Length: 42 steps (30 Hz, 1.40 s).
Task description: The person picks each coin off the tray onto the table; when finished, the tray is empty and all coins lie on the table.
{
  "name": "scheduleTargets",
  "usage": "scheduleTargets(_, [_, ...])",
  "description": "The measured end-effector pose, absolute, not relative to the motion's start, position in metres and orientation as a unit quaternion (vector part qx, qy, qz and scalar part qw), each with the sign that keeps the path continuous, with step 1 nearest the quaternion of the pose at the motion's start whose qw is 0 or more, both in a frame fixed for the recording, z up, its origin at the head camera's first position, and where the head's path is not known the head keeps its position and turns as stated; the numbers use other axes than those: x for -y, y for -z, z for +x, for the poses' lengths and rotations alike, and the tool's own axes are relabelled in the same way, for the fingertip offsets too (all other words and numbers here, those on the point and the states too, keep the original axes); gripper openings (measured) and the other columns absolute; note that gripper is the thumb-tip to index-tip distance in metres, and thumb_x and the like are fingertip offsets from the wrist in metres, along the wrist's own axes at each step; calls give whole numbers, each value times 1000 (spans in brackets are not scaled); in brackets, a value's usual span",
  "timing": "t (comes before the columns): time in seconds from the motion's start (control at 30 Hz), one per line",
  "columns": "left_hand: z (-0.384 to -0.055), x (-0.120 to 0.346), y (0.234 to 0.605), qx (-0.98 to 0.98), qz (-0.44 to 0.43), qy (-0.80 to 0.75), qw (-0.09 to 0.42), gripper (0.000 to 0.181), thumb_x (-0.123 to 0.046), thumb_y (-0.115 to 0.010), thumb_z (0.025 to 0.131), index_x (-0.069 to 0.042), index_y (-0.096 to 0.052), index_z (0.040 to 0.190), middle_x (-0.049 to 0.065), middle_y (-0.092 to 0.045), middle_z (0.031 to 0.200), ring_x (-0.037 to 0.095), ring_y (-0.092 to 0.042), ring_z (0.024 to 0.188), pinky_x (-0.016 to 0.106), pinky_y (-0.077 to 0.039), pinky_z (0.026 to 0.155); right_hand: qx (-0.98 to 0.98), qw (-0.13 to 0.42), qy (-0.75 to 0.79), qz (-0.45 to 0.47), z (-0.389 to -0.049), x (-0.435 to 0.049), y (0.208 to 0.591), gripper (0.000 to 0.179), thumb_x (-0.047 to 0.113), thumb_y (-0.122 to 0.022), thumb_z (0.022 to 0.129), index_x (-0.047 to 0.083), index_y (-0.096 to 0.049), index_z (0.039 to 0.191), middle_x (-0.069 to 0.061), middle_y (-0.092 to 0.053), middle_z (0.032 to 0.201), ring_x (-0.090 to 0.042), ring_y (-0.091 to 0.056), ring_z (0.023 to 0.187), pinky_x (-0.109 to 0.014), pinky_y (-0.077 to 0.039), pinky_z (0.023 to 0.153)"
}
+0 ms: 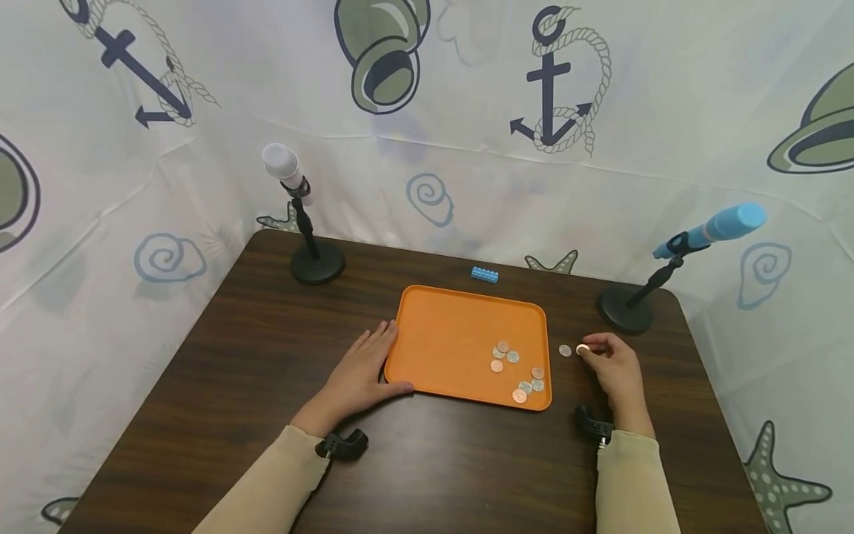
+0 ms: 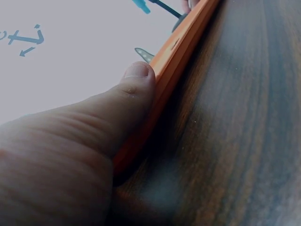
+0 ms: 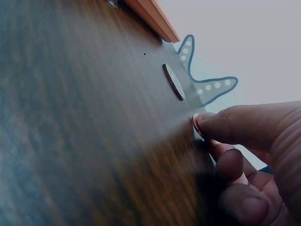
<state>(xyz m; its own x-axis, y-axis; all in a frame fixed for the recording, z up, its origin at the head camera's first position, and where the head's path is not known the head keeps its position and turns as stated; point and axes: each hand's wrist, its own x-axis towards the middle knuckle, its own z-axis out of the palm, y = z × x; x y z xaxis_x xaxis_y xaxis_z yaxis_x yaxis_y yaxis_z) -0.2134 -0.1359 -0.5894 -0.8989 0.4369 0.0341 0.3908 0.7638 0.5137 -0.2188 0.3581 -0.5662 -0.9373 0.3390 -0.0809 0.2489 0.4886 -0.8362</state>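
Observation:
My left hand [image 1: 356,378] rests at the left end of an orange tray [image 1: 440,334], fingers straight along its edge. Its thumb lies against the tray's near side, as the left wrist view also shows. To the right of the tray, my right hand [image 1: 615,374] pinches a copper-coloured coin [image 3: 196,123] between thumb and fingers, low over the table. Just left of those fingers a silver coin [image 1: 564,350] lies on the wood. Several silver and copper-coloured coins [image 1: 513,357] lie in two loose groups in the tray's right part.
A white microphone [image 1: 282,165] on a black stand is at the back left of the dark wooden table [image 1: 267,334]. At the back right, a blue microphone [image 1: 723,224] sits on another stand. Behind the tray lies a blue toy brick [image 1: 484,274]. Patterned cloth hangs around.

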Motion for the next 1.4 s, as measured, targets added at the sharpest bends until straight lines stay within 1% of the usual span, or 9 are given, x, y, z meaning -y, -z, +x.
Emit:
scheduleTargets(0.2, [-214,136,589,-938,221,-265,43,123,-81,-69,90,-11,-16,176,5,-19,183,23,-15,172,51,-11,142,878,43,-451,-157,-219,-360,566,33,21,-84,98,6,-74,125,-5,-71,108,-14,-54,81,-23,-47,67])
scheduleTargets(0.53, [-215,136,591,-939,221,-261,39,122,-81,-69,91,-12,-16,176,5,-20,183,23,-15,172,52,-12,141,835,30,-521,-174,-221,-363,565,37,31,-74,106,6,-68,133,14,-70,93,-10,-61,79,-27,-51,56])
scheduleTargets(0.77, [-215,137,590,-938,218,-265,45,123,-84,-66,90,-12,-16,176,5,-18,184,22,-14,172,51,-11,142,802,71,-564,-181,-222,-358,565,37,28,-73,107,6,-65,135,14,-63,100,-7,-63,75,-24,-48,52])
scheduleTargets(0.87, [-215,138,588,-938,218,-264,46,123,-84,-67,90,-12,-16,176,4,-18,184,22,-14,172,51,-11,142,743,101,-644,-151,-221,-350,562,35,21,-73,107,2,-63,135,7,-64,106,-10,-68,74,-21,-52,53])
scheduleTargets(0.97, [-214,138,587,-938,219,-263,44,122,-83,-68,90,-12,-18,176,5,-19,184,24,-16,172,53,-12,141,658,110,-742,-65,-219,-340,561,34,13,-68,109,-5,-59,136,-4,-66,113,-16,-73,83,-22,-60,64])
scheduleTargets(1.07, [-214,138,587,-939,222,-260,43,122,-82,-69,90,-11,-18,176,6,-20,183,24,-17,172,53,-13,141,593,80,-800,45,-218,-330,560,30,6,-58,112,-6,-56,140,-9,-66,125,-21,-72,104,-28,-66,87])
scheduleTargets(1.2, [-214,138,586,-937,225,-264,45,121,-79,-71,91,-11,-19,176,6,-20,183,24,-17,172,52,-13,141,560,22,-817,133,-219,-317,561,34,-1,-45,114,-4,-52,147,-13,-60,144,-26,-62,134,-36,-57,116])
scheduleTargets(1.3, [-214,138,586,-936,226,-266,44,120,-78,-72,91,-11,-19,176,7,-20,183,24,-17,172,52,-13,141,586,-21,-797,144,-219,-308,560,39,0,-43,115,-6,-44,154,-21,-49,157,-28,-56,145,-36,-52,122])
scheduleTargets(1.4, [-214,138,588,-937,226,-264,42,120,-78,-71,91,-11,-19,176,7,-20,183,24,-17,172,52,-13,141,640,-64,-752,144,-219,-299,557,45,2,-44,115,-7,-39,159,-29,-38,166,-31,-55,150,-33,-52,121])
